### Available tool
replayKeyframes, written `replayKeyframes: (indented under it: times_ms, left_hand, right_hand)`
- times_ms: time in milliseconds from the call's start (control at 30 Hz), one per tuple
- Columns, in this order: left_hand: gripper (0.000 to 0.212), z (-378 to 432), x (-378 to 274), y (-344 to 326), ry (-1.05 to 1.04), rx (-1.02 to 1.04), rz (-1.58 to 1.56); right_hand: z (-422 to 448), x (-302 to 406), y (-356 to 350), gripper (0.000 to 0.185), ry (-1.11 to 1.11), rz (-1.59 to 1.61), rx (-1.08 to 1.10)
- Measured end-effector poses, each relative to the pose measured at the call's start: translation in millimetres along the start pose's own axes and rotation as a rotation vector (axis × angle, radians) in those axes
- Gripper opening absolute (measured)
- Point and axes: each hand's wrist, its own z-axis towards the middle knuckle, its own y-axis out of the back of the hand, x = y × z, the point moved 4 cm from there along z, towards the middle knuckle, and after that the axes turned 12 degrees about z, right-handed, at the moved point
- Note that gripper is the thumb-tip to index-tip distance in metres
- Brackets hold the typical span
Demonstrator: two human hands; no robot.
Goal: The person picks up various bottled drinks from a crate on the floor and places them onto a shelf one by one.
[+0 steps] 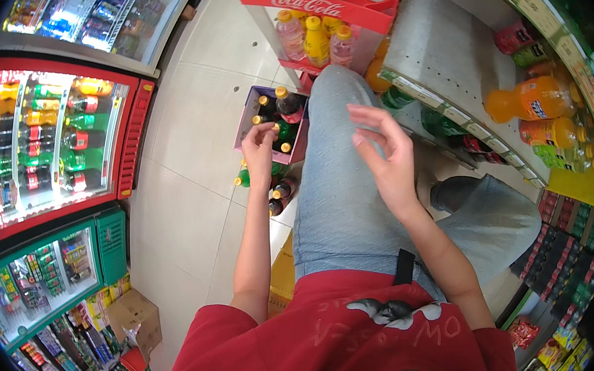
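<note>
My left hand [258, 139] is over the near left edge of a purple cardboard box [296, 150], its fingers bent beside the yellow cap of a bottle; whether they touch it I cannot tell. Inside the box stand several soda bottles, among them a dark cola bottle [288, 105] with a yellow cap and a green one [281, 129]. On the floor by the box are more bottles, a green-capped-in-yellow one [242, 178] and a dark one [283, 188]. Above my jeans-clad knee, my right hand [386, 146] is raised with fingers apart, holding nothing.
Ahead is a red Coca-Cola display rack [319, 6] with bottles. A metal shelf [440, 45] at the right holds orange soda bottles [529, 99] lying down. Red [132, 140] and green [113, 240] drink coolers line the left. A cardboard box [134, 316] sits at lower left.
</note>
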Motion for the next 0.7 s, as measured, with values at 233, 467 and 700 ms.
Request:
replayKeyframes:
  times_ms: [233,467,700]
  left_hand:
    - [0.019,-36,142,18,0.243,-0.140,0.513]
    - [0.028,-83,220,17,0.503,0.015,0.720]
    - [0.034,-109,259,7,0.581,0.215,0.749]
  right_hand:
    - [-11,-16,-52,0.033,-0.076,-0.088,0.243]
    - [-17,-38,-67,0.029,-0.207,-0.120,0.339]
    - [-16,-48,-71,0.029,-0.221,-0.116,0.310]
